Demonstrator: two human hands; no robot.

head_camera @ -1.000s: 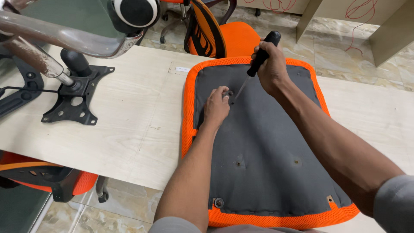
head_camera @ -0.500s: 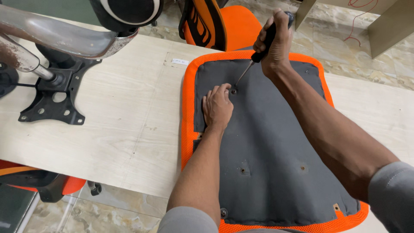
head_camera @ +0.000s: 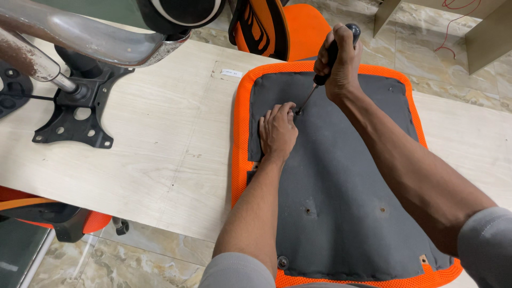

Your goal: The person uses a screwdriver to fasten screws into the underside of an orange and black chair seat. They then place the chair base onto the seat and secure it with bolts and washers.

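Right hand (head_camera: 340, 64) grips screwdriver (head_camera: 325, 66), tip beside left hand (head_camera: 277, 132) on seat (head_camera: 341, 181).

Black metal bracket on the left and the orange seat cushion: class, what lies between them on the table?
In the head view, only bare pale wood table lies between the bracket and the seat cushion; a small white label sits farther back.

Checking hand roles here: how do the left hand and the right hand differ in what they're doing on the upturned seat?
The right hand is raised, fisted around the black-handled screwdriver; the left hand lies flat and open on the grey fabric underside of the orange seat cushion. The right grips a tool; the left grips nothing. Both meet at the same screw hole.
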